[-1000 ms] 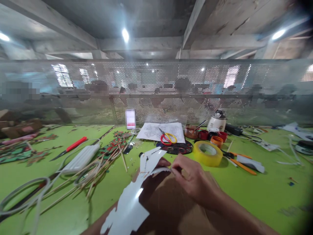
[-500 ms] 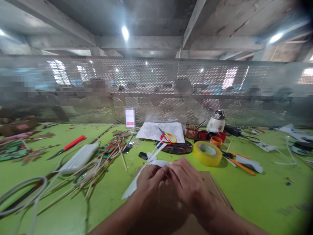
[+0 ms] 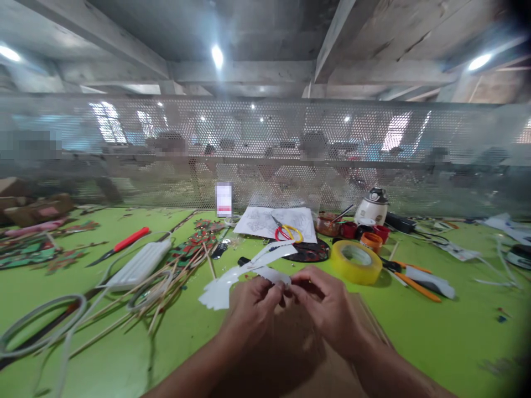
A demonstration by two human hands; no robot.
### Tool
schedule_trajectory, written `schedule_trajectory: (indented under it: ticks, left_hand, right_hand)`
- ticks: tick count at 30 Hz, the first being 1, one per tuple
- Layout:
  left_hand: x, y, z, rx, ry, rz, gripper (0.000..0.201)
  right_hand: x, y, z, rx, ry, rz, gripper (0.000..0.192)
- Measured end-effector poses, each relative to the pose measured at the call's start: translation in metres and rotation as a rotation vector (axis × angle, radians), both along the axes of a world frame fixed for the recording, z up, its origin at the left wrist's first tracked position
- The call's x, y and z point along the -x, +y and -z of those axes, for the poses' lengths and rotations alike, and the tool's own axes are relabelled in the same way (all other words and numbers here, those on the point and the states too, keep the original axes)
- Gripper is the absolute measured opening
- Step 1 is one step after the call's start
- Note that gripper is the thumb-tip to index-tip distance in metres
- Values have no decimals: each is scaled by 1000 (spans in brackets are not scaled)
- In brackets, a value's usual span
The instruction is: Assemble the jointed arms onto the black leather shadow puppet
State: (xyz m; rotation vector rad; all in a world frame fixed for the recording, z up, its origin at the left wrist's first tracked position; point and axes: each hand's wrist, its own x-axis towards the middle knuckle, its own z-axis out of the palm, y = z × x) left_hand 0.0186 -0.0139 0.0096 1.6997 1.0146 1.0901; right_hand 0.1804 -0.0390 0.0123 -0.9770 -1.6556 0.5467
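Observation:
A white paper cut-out (image 3: 218, 290) with a scalloped end and narrow curved strips is pinched in my left hand (image 3: 253, 312), its wide part fanning out to the left. My right hand (image 3: 326, 304) has thumb and fingers closed together at the right tip of a strip, close against the left fingertips. Both hands are above a brown cardboard sheet (image 3: 290, 354). Just beyond the paper, scissors (image 3: 288, 233) with red and yellow handles lie over a dark oval palette (image 3: 309, 251) and drawn sheets (image 3: 253, 221).
To the right are a yellow tape roll (image 3: 357, 262), orange-handled pliers (image 3: 418, 279), paint pots (image 3: 371, 242) and a white jug (image 3: 372, 210). On the left lie a power strip (image 3: 141, 265), thin sticks (image 3: 112, 331), a red-handled knife (image 3: 130, 239) and painted cut-outs (image 3: 203, 237). A perforated screen stands behind.
The paper cut-out has turned, so its scalloped end now spreads broadly to the left. My right hand has tilted, its fingers pinching more openly in view. The camera has shifted slightly left.

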Motion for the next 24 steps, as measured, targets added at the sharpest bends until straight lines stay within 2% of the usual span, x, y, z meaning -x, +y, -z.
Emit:
schedule_trajectory:
  ticks: [6,11,20,24]
  left_hand:
    - [0,2,1,-122,51,34,33]
    - [0,0,0,-174,114,51,33]
    - [0,1,-2,-112,143,61,31]
    - [1,2,-3,-68,95,84,28]
  right_hand:
    - [-4,0,-5,-31,-98,21,18]
    - [-6,1,-5,-43,-116,2,14]
    - [-7,-2,-13,23,-202,38,13]
    - [-9,0,-12,5,-146,38,14]
